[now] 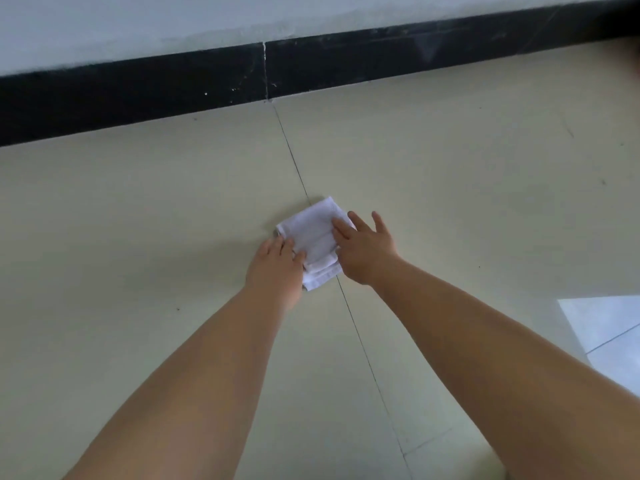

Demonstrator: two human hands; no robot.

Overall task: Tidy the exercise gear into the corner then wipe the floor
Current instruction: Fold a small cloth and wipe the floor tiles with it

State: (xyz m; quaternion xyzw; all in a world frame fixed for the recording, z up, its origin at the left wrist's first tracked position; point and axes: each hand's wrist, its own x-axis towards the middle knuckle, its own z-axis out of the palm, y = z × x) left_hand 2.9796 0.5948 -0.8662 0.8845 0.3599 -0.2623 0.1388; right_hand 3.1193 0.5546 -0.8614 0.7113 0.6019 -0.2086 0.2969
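White cloth (317, 233), folded into a thick pad, lies flat on the beige tiled floor (138, 209), right on the dark grout line (294, 161) that runs from 11 o'clock to 5 o'clock through the view. Its long axis goes almost along this line.

Both hands touch it. The left hand (277, 261) is at the 7 o'clock corner of the pad, fingers bent over the edge, and it seems to pinch the folded layers. The right hand (363, 244) lies on the 4 o'clock side with straight, spread fingers, pressing the cloth down.

No exercise gear is visible, so I judge the wiping step is in hand. The black skirting board (138, 95) is well apart, toward 12 o'clock.
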